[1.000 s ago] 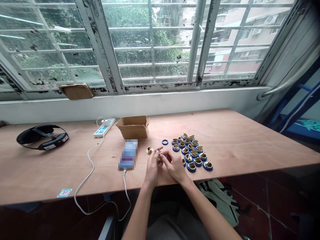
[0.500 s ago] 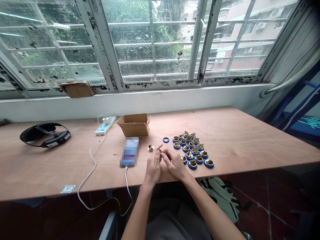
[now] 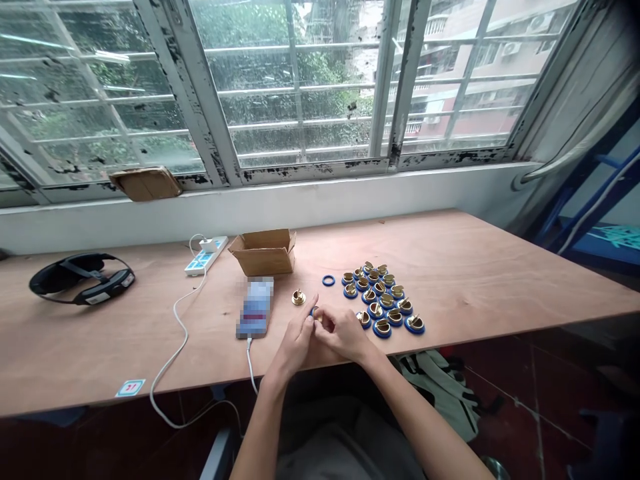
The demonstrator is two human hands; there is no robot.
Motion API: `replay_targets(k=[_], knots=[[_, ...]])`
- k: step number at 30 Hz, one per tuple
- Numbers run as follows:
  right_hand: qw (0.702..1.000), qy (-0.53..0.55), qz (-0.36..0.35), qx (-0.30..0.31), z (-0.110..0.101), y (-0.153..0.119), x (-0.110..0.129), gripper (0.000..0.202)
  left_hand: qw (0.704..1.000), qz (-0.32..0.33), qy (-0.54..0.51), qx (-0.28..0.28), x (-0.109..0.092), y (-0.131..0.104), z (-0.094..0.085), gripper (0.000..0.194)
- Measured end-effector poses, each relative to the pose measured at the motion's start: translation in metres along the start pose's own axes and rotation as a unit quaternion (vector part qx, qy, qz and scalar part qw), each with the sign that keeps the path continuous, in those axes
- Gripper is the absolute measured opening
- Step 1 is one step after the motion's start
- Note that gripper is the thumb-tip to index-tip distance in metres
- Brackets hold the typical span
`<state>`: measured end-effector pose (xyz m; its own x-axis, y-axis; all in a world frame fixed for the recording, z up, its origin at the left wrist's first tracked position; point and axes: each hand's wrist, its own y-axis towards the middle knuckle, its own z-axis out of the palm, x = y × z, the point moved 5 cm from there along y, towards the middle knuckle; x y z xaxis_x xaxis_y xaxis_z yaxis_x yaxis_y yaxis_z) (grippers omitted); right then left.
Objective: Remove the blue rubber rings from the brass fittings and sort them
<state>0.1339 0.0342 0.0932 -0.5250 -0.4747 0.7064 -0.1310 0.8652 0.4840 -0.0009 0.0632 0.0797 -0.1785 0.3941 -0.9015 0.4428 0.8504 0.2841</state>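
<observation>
My left hand point(image 3: 296, 339) and my right hand point(image 3: 344, 332) meet near the table's front edge. Between their fingertips is a small round piece point(image 3: 315, 313) with a blue rim and some gold, partly hidden by the fingers. A gold piece without a blue rim point(image 3: 299, 297) stands on the table just beyond my left hand. Farther back lies a loose blue ring point(image 3: 329, 281). To the right of my right hand, several gold pieces with blue rims point(image 3: 387, 301) are grouped in loose rows.
An open cardboard box point(image 3: 263, 253) stands behind a phone point(image 3: 255, 308) with a white cable. Farther left are a power strip point(image 3: 207, 256) and a black headset point(image 3: 83, 279). The wooden table point(image 3: 475, 273) runs below a window.
Both hands have shifted slightly left and down in the picture. The blue rim of the piece between them shows more now. The whole view has moved a little.
</observation>
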Motion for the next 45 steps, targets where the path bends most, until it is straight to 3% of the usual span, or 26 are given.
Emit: replay_targets(k=[6, 14, 23, 35, 40, 45], knots=[[1.0, -0.004, 0.012, -0.007, 0.001, 0.0, -0.007, 0.004, 1.0, -0.008, 0.004, 0.027, 0.006, 0.004, -0.001, 0.055], [0.997, -0.079, 0.01, -0.009, 0.007, -0.001, -0.005, 0.003, 0.999, -0.001, 0.021, 0.05, -0.001, 0.004, 0.004, 0.037], [0.994, -0.108, 0.003, -0.031, 0.007, -0.002, -0.006, 0.007, 0.999, 0.02, 0.045, 0.001, -0.002, 0.003, 0.007, 0.038], [0.979, -0.197, -0.052, -0.002, 0.019, -0.005, -0.005, 0.006, 0.998, 0.0, 0.056, 0.008, -0.005, 0.001, 0.003, 0.042], [0.978, -0.201, -0.05, -0.03, 0.016, -0.006, -0.004, 0.008, 0.999, -0.005, 0.032, -0.037, -0.003, 0.001, 0.002, 0.039], [0.98, -0.187, -0.071, -0.02, 0.017, -0.006, 0.0, 0.008, 0.998, -0.019, 0.022, -0.064, -0.007, -0.001, 0.001, 0.044]])
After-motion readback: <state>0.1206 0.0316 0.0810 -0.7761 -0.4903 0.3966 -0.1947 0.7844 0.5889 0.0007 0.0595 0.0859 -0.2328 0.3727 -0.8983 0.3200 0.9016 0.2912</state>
